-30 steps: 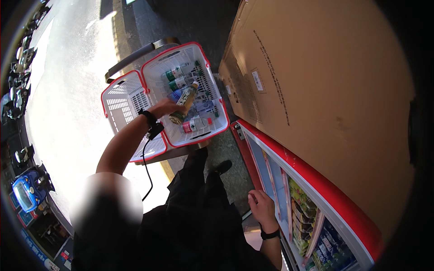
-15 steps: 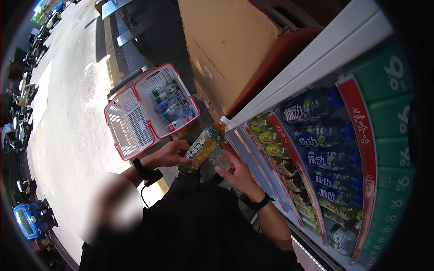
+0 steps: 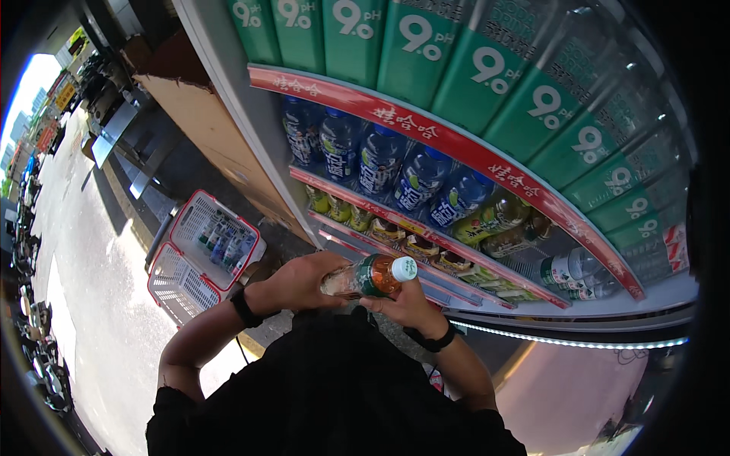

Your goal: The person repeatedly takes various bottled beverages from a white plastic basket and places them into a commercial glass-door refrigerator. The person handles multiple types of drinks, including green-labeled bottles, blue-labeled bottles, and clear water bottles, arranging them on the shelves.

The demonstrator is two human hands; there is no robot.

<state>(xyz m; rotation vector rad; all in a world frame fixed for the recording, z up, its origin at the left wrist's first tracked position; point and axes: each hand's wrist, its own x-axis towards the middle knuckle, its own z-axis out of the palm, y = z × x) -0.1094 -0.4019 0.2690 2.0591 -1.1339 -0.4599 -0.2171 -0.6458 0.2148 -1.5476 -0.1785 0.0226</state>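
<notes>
Left hand (image 3: 306, 281): fingers wrapped around bottle (image 3: 372, 276), lower body.
Right hand (image 3: 409, 308): thumb against bottle; other fingers hidden, grip cannot be told.
Bottle position: between 2 hands, before shelves (image 3: 460, 150).

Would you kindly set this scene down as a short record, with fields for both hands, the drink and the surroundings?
Left hand: wrapped around the lower part of the drink bottle
Right hand: at the bottle's cap end, grip partly hidden
Drink: amber, green label, white cap on, tilted
Display cooler: green-labelled bottles above, blue-capped bottles below
Left of cooler: cardboard box
Farther left: white two-part basket, red-rimmed, clear bottles in one part
</notes>
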